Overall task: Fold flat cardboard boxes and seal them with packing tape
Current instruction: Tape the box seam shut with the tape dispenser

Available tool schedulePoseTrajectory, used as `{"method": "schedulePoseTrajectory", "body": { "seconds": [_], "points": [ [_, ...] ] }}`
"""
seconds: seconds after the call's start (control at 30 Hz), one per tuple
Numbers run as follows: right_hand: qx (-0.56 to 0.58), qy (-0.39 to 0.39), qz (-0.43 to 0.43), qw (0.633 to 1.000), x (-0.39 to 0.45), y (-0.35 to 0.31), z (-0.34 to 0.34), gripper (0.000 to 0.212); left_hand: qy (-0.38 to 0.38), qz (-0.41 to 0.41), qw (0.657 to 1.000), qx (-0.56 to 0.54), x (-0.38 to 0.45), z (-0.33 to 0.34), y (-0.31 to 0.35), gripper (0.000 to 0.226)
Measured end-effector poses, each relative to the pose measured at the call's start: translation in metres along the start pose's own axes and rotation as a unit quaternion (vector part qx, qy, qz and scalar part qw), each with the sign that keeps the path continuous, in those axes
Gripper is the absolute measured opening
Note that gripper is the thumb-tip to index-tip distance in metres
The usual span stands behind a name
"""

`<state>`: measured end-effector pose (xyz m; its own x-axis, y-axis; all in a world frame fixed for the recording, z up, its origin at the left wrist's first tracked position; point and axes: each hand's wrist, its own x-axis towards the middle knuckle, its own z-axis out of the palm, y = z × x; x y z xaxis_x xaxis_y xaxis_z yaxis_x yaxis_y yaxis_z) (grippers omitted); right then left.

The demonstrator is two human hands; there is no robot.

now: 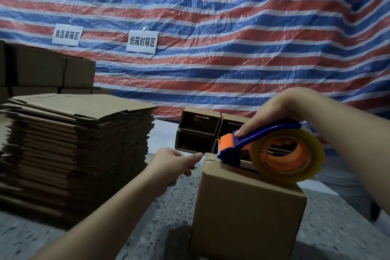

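A folded brown cardboard box (pixel 247 215) stands upright in front of me on the speckled floor. On its top rests a blue and orange tape dispenser (pixel 274 150) with a clear tape roll, its cutter end at the far left edge of the top seam. My right hand (pixel 272 112) grips the dispenser's blue handle from above. My left hand (pixel 175 162) reaches toward the box's far left corner with the index finger stretched out, the fingertip at or just short of the edge; the other fingers are curled and hold nothing.
A tall stack of flat cardboard boxes (pixel 78 148) stands at the left. Several assembled open boxes (pixel 200 131) are stacked behind the box I work on. More boxes (pixel 46 69) stand at the back left against a striped tarpaulin (pixel 232 38) with two paper signs.
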<state>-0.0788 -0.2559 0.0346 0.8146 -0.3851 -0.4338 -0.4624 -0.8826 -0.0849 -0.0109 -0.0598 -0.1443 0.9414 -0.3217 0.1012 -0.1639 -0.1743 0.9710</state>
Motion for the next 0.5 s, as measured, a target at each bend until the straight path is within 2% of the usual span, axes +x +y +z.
{"method": "schedulePoseTrajectory", "body": {
  "seconds": [0.17, 0.37, 0.5],
  "points": [
    [-0.003, 0.011, 0.002, 1.0, 0.0, -0.001, 0.002, 0.062, -0.019, -0.02, 1.0, 0.003, 0.003, 0.007, -0.011, 0.046],
    [-0.001, 0.014, 0.003, 1.0, 0.0, -0.002, 0.002, 0.062, -0.142, -0.119, 0.98, -0.076, 0.005, 0.011, -0.027, 0.051],
    [0.008, 0.005, 0.001, 1.0, 0.002, -0.001, 0.001, 0.061, -0.184, -0.133, 0.968, -0.103, 0.007, 0.013, -0.034, 0.053]
  ]
}}
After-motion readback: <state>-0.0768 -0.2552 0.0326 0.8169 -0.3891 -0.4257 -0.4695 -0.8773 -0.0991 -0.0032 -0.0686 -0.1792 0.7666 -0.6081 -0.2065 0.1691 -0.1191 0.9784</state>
